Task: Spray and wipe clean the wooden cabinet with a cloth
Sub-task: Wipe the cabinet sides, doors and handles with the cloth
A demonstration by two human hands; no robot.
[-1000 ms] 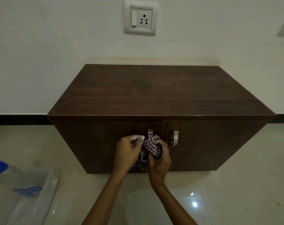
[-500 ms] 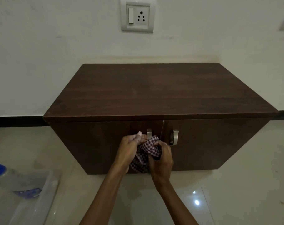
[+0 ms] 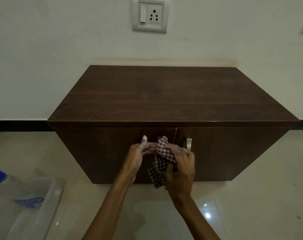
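Note:
A low dark wooden cabinet [image 3: 164, 97] stands on the floor against the white wall, its two doors closed. Both hands are in front of the left door, by its metal handle. My right hand [image 3: 180, 168] grips a bunched red-and-white checked cloth [image 3: 162, 163], part of which hangs down. My left hand [image 3: 140, 153] pinches the cloth's upper edge, thumb raised. The left handle is mostly hidden behind the cloth. The right door's handle [image 3: 188, 143] shows just beside my right hand.
A clear plastic bottle with a blue cap [image 3: 14, 187] lies in a translucent plastic tub [image 3: 43, 205] on the floor at the lower left. A switch and socket plate [image 3: 150, 14] sits on the wall above. Glossy beige tiles [image 3: 251, 205] surround the cabinet.
Both hands keep working the cloth at the left door handle; more cloth now hangs down below my right hand. My left thumb has lifted.

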